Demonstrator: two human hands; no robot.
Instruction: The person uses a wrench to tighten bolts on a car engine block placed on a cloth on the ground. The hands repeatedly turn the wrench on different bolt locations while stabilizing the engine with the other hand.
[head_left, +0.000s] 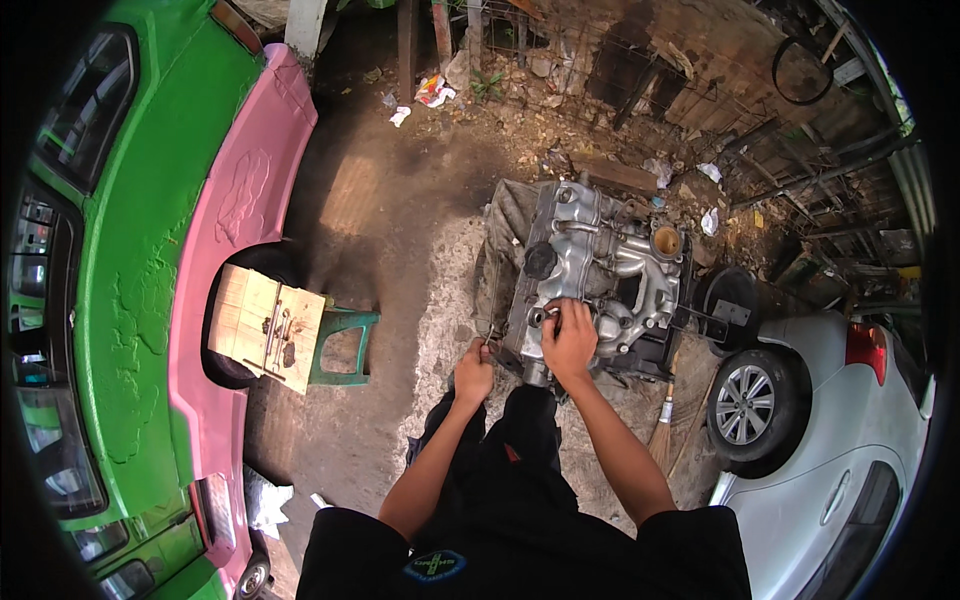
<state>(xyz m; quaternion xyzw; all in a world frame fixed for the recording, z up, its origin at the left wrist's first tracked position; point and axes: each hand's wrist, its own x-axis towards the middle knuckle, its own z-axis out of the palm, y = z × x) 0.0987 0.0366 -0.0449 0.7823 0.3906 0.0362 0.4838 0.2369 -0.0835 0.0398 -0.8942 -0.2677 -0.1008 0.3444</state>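
Green paint covers the upper body of a long vehicle [130, 290] along the left, with a pink lower side [215, 210] facing the work. On the right stands a silver car [850, 420], well apart from it. Between them, on the ground just ahead of the person, sits a metal engine [600, 280] with curved, silvery manifold pipes on its right half. Crumpled grey-brown cloth [495, 255] lies along the engine's left side. The car's near-side alloy wheel [745, 405] stands to the engine's right. Off to the left, a light wooden board [240, 310] rests over a green stool [345, 320], and a broom [663, 420] lies by the engine's near right corner. The right hand [569, 345] bends over the near end of the engine, its fingers curled at a round metal neck [540, 316]; whether they grip it cannot be told. The left hand [474, 373] is nearly closed just beside the near left corner, its contents hidden. Farther up the engine is a black round cap [541, 260]. Slim dark tools [271, 330] lie on the board.
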